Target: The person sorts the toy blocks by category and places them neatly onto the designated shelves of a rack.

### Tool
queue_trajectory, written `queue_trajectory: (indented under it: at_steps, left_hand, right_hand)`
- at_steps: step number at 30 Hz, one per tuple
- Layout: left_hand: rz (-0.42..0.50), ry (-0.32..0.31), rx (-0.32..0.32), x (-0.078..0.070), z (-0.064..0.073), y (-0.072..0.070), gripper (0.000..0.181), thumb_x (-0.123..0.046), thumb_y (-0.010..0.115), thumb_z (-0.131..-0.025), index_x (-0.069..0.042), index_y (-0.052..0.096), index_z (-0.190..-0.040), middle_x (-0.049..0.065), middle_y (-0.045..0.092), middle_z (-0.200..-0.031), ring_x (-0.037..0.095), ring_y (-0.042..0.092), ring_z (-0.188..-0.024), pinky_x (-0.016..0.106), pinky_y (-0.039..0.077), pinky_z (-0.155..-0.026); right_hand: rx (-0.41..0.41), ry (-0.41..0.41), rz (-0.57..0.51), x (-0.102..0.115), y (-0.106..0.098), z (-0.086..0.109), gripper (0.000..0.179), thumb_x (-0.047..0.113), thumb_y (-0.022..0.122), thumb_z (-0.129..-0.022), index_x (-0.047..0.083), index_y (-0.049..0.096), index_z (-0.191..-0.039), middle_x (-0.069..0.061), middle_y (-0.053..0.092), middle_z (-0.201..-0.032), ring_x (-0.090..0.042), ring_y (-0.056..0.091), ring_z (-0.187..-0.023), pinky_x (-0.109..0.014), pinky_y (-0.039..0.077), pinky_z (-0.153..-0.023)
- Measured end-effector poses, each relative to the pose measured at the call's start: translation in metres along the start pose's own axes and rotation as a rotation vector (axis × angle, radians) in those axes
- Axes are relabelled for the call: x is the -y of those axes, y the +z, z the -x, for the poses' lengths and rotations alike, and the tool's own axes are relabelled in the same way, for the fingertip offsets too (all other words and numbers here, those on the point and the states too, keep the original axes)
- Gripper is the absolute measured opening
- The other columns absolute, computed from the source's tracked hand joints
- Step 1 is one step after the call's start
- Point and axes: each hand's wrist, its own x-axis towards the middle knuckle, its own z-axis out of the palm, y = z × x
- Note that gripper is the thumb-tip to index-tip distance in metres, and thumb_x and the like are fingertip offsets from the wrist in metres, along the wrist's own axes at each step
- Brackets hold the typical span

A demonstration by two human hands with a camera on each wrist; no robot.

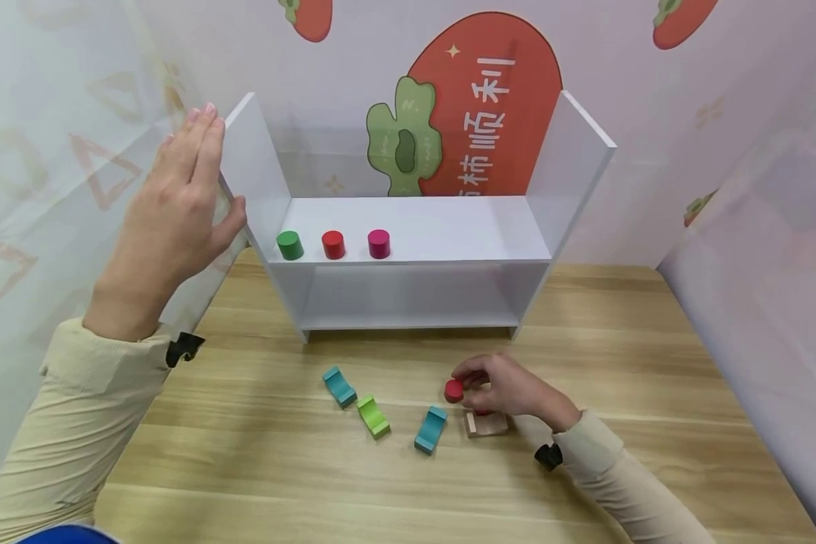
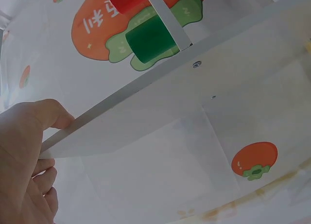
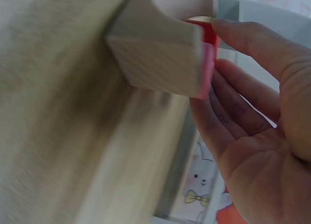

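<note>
My left hand (image 1: 177,200) holds the front edge of the left side panel of a white shelf (image 1: 408,295). In the left wrist view its thumb (image 2: 56,114) lies on one face of the panel and the fingers on the other. Low over the table, my right hand (image 1: 506,387) pinches a red cylinder (image 1: 453,391) between thumb and fingers. Beside that hand is a bare wooden block (image 1: 487,425), with a bit of red showing above it. In the right wrist view this block (image 3: 155,63) has a curved hollow and partly covers the red piece.
Green (image 1: 289,245), red (image 1: 333,245) and magenta (image 1: 378,244) cylinders stand in a row on the shelf's upper board. On the wooden table (image 1: 279,468) lie two blue curved blocks (image 1: 340,387) and a lime-green one (image 1: 373,417). A printed curtain hangs behind.
</note>
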Motion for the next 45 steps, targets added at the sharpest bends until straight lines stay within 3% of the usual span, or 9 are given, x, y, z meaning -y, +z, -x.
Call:
queue_trajectory:
  at_steps: [9, 14, 22, 31, 45]
  left_hand:
    - [0.005, -0.002, 0.000, -0.001, -0.002, 0.000, 0.080, -0.006, 0.065, -0.093, 0.005, 0.029, -0.163, 0.022, 0.031, -0.172, 0.039, 0.028, -0.162, 0.055, 0.022, -0.133]
    - [0.007, 0.002, -0.007, -0.001, -0.001, 0.000, 0.079, -0.006, 0.065, -0.092, 0.006, 0.030, -0.163, 0.023, 0.032, -0.171, 0.040, 0.029, -0.161, 0.054, 0.022, -0.133]
    - [-0.002, 0.004, -0.008, 0.000, -0.001, 0.000, 0.079, -0.007, 0.065, -0.092, 0.006, 0.030, -0.162, 0.024, 0.033, -0.171, 0.040, 0.029, -0.161, 0.055, 0.023, -0.133]
    - [-0.001, 0.001, 0.004, 0.000, -0.001, -0.001, 0.080, -0.007, 0.065, -0.093, 0.005, 0.029, -0.163, 0.023, 0.031, -0.172, 0.040, 0.028, -0.162, 0.056, 0.023, -0.133]
    - [0.001, 0.010, 0.005, -0.002, -0.001, -0.004, 0.080, -0.005, 0.065, -0.093, 0.005, 0.028, -0.163, 0.023, 0.030, -0.172, 0.040, 0.028, -0.161, 0.054, 0.021, -0.133]
  right_hand:
    - [-0.031, 0.033, -0.021, -0.005, 0.010, -0.002, 0.032, 0.009, 0.081, -0.089, 0.008, 0.076, -0.121, 0.000, 0.078, -0.109, -0.010, 0.074, -0.096, -0.024, 0.062, -0.084]
    - [-0.052, 0.024, 0.024, -0.009, 0.014, -0.006, 0.024, 0.014, 0.082, -0.091, 0.014, 0.077, -0.115, 0.004, 0.077, -0.104, -0.004, 0.072, -0.092, -0.020, 0.060, -0.079]
    - [-0.031, 0.009, 0.044, 0.000, 0.008, -0.009, 0.022, 0.012, 0.082, -0.090, 0.014, 0.077, -0.112, 0.005, 0.076, -0.102, -0.008, 0.072, -0.092, -0.028, 0.063, -0.082]
    - [-0.018, -0.061, 0.100, 0.031, -0.024, -0.016, 0.028, 0.011, 0.083, -0.088, 0.010, 0.078, -0.116, 0.003, 0.078, -0.106, -0.011, 0.075, -0.098, -0.034, 0.064, -0.089]
    - [-0.053, -0.105, 0.161, 0.114, -0.113, -0.041, 0.029, 0.012, 0.085, -0.087, 0.012, 0.080, -0.115, 0.002, 0.078, -0.106, -0.017, 0.075, -0.098, -0.037, 0.064, -0.093]
